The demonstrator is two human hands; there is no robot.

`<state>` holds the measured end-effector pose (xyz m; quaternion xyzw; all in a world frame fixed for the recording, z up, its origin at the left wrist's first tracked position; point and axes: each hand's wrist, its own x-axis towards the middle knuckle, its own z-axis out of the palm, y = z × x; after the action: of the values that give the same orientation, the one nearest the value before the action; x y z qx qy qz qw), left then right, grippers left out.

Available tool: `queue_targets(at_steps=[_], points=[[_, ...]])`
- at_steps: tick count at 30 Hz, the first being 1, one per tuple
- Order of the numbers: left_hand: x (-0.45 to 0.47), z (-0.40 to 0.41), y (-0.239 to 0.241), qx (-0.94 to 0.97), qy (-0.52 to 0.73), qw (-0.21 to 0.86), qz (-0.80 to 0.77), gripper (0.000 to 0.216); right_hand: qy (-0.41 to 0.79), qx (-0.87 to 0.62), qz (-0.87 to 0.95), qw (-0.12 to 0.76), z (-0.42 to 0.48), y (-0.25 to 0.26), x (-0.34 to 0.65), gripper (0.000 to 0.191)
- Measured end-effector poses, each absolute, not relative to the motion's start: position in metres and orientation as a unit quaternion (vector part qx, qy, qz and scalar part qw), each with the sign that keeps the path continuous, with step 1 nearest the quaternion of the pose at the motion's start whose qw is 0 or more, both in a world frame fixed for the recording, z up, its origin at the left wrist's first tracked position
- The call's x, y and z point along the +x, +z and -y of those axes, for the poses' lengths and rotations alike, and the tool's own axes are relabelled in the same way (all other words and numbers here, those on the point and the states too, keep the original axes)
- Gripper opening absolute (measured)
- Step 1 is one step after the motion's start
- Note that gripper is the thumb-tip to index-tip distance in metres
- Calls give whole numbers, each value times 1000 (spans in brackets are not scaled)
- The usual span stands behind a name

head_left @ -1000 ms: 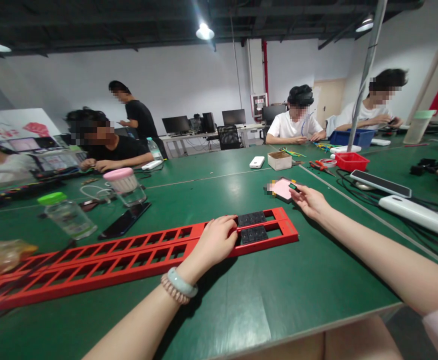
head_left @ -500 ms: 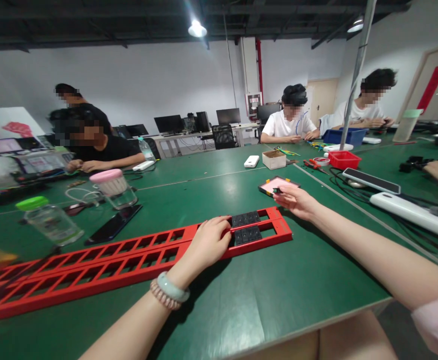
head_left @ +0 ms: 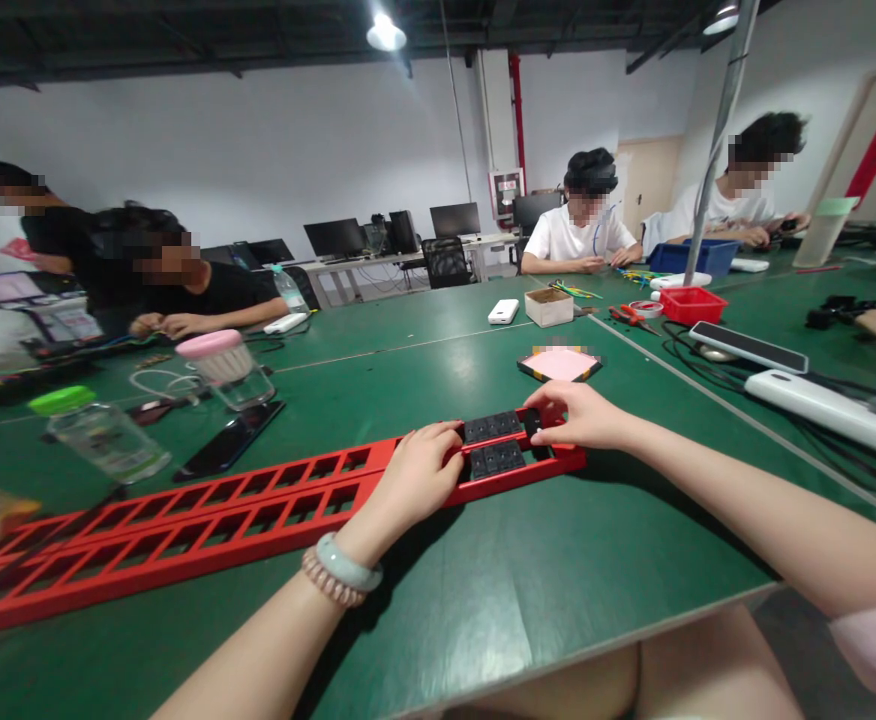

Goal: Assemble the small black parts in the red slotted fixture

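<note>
a long red slotted frame (head_left: 376,462) lies flat on a green surface (head_left: 543,560), black blocks (head_left: 492,428) sitting in both rows near its right end. the left hand (head_left: 419,470) lies across it, fingers bent beside the blocks; whether it grips, i cannot tell. the right hand (head_left: 584,415) pinches a small black piece (head_left: 533,422) at the end openings. a tilted piece could catch on the frame's edge or slip through; light pressure from the left hand could let the frame slide

No text legible; markings on wall box (head_left: 506,193) too small to read.
</note>
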<state>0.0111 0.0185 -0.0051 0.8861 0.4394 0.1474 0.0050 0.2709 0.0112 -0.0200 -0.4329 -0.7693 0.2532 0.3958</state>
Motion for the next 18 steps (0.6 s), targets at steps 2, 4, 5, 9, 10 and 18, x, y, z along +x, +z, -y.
queue_targets(at_steps=[2, 4, 5, 9, 10, 18], points=[[11, -19, -6, 886, 150, 5, -439, 21, 222, -420, 796, 376, -7, -17, 268, 39], [11, -19, -7, 885, 154, 6, -439, 21, 200, -411, 814, 358, -4, -16, 266, 40], [11, -19, -7, 885, 155, 7, -438, 21, 194, -409, 820, 350, -3, -15, 265, 39], [11, -18, -6, 887, 154, 9, -435, 21, 192, -408, 828, 334, -2, -15, 263, 39], [11, -18, -6, 888, 154, 7, -434, 21, 191, -408, 828, 335, -2, -16, 263, 40], [12, -16, -5, 885, 149, 1, -441, 21, 191, -404, 832, 329, -3, -21, 261, 40]])
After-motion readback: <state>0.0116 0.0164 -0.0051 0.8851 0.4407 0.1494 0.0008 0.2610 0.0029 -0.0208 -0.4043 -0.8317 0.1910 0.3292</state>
